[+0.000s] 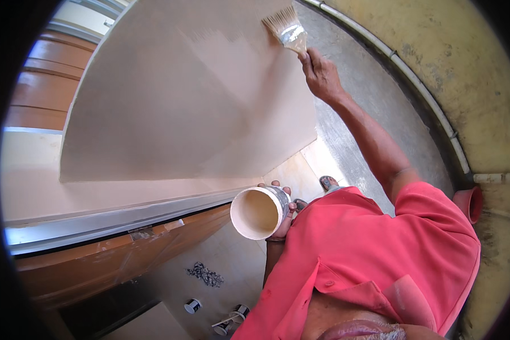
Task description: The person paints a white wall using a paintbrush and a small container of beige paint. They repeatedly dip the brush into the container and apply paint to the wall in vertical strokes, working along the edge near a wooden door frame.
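Note:
My right hand (321, 74) grips the wooden handle of a wide flat paintbrush (293, 33) with a metal ferrule. The bristles point up and left in front of a pale wall (187, 106); whether they touch it I cannot tell. A lighter patch with streaky, bristle-like edges shows on the wall left of the brush. Lower down, near my waist, my left hand (285, 216) holds a white plastic tub (255, 213) from its far side and below. Its open mouth faces me, with a yellowish-beige inside; whether that is liquid or the bottom is unclear.
Left stands an orange-brown door (123, 255) beside a metal frame (123, 219). On the tiled floor lie a crumpled patterned cloth (205, 274) and several small tubs (192, 306), one with a stick across it. A white pipe (408, 76) runs along the yellow wall (463, 76) at right.

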### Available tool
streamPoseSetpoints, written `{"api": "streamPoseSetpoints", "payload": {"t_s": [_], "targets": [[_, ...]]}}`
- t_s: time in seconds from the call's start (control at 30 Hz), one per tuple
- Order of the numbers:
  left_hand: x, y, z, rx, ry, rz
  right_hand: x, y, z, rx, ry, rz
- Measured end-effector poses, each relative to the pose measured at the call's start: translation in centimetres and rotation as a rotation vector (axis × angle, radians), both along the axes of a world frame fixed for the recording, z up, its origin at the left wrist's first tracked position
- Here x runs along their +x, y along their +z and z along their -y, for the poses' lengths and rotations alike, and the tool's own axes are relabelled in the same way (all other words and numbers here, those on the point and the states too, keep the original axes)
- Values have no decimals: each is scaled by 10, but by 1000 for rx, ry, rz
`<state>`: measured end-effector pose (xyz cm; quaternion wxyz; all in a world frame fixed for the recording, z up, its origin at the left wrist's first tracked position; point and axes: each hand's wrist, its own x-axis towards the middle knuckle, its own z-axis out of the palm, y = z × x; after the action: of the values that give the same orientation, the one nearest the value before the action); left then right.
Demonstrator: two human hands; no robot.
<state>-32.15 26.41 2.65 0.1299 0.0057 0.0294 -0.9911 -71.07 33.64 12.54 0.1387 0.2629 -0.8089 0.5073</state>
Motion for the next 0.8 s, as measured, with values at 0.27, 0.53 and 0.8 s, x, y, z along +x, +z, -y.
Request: {"api": "streamPoseSetpoints", "payload": {"t_s": [0.27, 0.53, 0.8], "targets": [[16, -1, -5, 52, 24, 65, 41, -160, -46, 125, 65, 452], [15, -3, 0, 25, -13, 71, 38, -78, -61, -179, 198, 1081], [17, -4, -3, 34, -6, 74, 33, 74, -73, -274, 351, 552]]}}
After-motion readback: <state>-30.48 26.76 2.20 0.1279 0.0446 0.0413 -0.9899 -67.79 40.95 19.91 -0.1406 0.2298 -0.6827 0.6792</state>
